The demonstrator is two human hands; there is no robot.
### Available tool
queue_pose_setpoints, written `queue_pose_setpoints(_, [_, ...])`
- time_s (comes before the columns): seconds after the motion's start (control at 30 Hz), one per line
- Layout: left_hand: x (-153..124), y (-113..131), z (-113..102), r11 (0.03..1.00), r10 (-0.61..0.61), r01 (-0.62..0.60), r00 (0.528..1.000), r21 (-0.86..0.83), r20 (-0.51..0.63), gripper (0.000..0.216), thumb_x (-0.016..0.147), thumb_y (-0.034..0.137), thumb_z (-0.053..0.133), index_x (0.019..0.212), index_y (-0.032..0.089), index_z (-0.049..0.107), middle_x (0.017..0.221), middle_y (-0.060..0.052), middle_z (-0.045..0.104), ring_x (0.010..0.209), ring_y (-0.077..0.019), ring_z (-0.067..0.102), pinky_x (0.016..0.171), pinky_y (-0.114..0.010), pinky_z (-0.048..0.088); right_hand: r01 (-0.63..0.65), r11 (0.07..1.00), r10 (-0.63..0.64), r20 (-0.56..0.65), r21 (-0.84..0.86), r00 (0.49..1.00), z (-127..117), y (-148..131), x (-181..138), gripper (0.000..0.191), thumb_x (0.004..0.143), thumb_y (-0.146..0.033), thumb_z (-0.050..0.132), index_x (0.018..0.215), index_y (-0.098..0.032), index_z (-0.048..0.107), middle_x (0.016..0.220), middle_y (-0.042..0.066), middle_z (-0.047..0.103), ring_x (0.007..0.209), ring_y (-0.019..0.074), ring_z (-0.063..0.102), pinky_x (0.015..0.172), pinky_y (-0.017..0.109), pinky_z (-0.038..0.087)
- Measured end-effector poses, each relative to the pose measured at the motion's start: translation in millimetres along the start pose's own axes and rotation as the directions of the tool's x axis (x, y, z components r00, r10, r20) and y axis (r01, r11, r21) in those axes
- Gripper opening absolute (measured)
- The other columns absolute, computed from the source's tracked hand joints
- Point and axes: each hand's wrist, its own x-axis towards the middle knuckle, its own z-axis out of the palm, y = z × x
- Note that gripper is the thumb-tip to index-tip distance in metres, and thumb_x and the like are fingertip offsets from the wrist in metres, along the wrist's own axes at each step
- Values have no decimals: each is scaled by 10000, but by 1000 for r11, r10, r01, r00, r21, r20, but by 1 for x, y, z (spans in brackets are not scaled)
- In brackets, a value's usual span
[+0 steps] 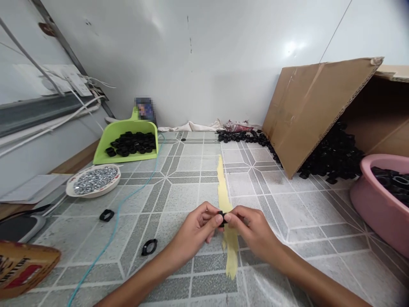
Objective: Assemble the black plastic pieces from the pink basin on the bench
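Note:
Near the middle of the tabletop, my left hand (204,224) pinches a small black plastic ring (221,218) between thumb and fingers. Thumb and forefinger of my right hand (254,224) press together against the ring's right side; whether a smaller piece sits there is hidden by the fingertips. Two similar loose black rings lie to the left, one ring (149,247) beside my left forearm and another ring (106,215) farther out. Under the hands runs a strip of yellow tape (231,251). A white bowl (93,195) of shiny metal nuts stands at the left.
A green dustpan (126,160) holds black rings at the back left. On the right, a tipped cardboard box (306,106) spills black parts (338,153), beside a pink tub (380,213). A teal cord (118,213) crosses the left side, near a brown packet (27,268).

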Motion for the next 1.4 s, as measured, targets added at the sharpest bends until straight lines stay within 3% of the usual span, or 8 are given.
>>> queue_pose_setpoints(0.2, [1,-3,3,1000,-1,1,1000,13,8,316,935,483,620,975,174,574,745,8,656,490,-61,424,485,-199,328,-159,973,146,88,165,985,-1,2,3,594,1030,-577,387,662,-168,610,565,-16,516,544,111,484,539,251,363])
queue_pose_setpoints(0.43, [6,-1,0,999,-8,9,1000,32,-22,344,945,517,581,957,174,571,617,50,590,454,-63,403,480,-201,307,-197,910,110,244,365,964,-15,-4,8,272,941,-444,653,1064,-207,605,873,11,667,782,155,621,692,277,491])
queue_pose_setpoints(0.57, [6,0,0,1000,-11,11,1000,22,-16,349,948,520,574,928,172,578,633,46,589,446,-58,403,471,-200,298,-87,968,41,196,234,980,-13,-7,6,159,931,-288,681,1072,-233,630,928,1,691,864,161,635,778,292,483])
queue_pose_setpoints(0.77, [4,0,-2,999,-46,46,999,3,16,365,942,530,581,924,165,592,697,11,639,446,-51,405,469,-198,316,40,999,-43,164,19,986,-15,-5,4,42,956,-256,647,985,-227,654,875,-14,673,794,138,609,713,260,449])
queue_pose_setpoints(0.93, [4,1,-4,999,-44,45,995,-9,86,353,891,508,669,953,165,615,702,14,633,475,-59,427,469,-192,323,72,988,-46,185,-136,982,-14,-3,2,316,983,-394,600,744,-188,577,689,-31,562,631,116,501,597,250,351])
queue_pose_setpoints(1.1, [4,4,-3,999,-37,39,995,-24,89,366,880,521,677,972,171,621,709,11,644,483,-68,447,500,-211,360,-25,999,33,218,-39,975,-12,-1,1,525,1079,-460,317,718,-184,579,632,-19,550,598,121,516,610,266,370])
queue_pose_setpoints(1.3, [5,4,-2,999,-48,48,999,-12,23,377,917,552,606,915,175,582,733,0,667,459,-61,441,503,-212,346,-61,982,33,153,178,988,-17,-4,6,267,929,-397,667,1116,-221,595,1016,40,656,957,197,609,857,332,475])
queue_pose_setpoints(1.4, [6,2,-2,999,-40,40,999,-23,-1,371,921,548,600,918,179,571,730,6,665,456,-63,451,513,-217,359,-87,960,32,205,265,978,-14,-3,10,173,963,-328,611,1091,-211,615,1007,41,670,957,192,624,881,346,482])
